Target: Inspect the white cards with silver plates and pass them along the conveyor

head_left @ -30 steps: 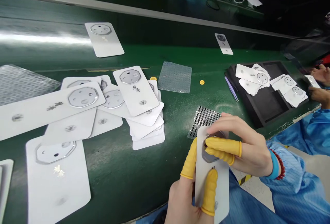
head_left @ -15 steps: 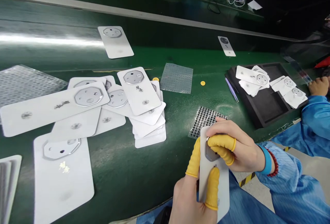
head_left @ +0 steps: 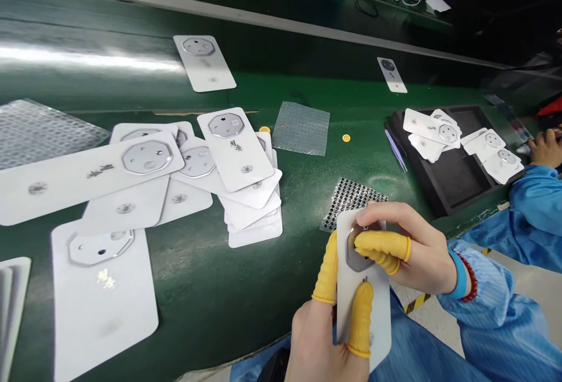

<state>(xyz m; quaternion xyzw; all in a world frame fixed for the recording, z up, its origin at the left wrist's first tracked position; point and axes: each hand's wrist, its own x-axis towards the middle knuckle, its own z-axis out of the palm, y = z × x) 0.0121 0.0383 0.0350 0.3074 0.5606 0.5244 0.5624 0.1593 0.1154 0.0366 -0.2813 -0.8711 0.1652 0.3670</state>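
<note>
White cover point(head_left: 364, 311) pinched tight in left hand point(head_left: 325, 341) and right hand point(head_left: 413, 250), just beside dotted sheet point(head_left: 349, 197).
Seems light, stiff, probably slippery; best taken by long edges.

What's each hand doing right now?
Left hand: closed, holding white card.
Right hand: closed over the same card, fingertips on its metal octagon.
</note>
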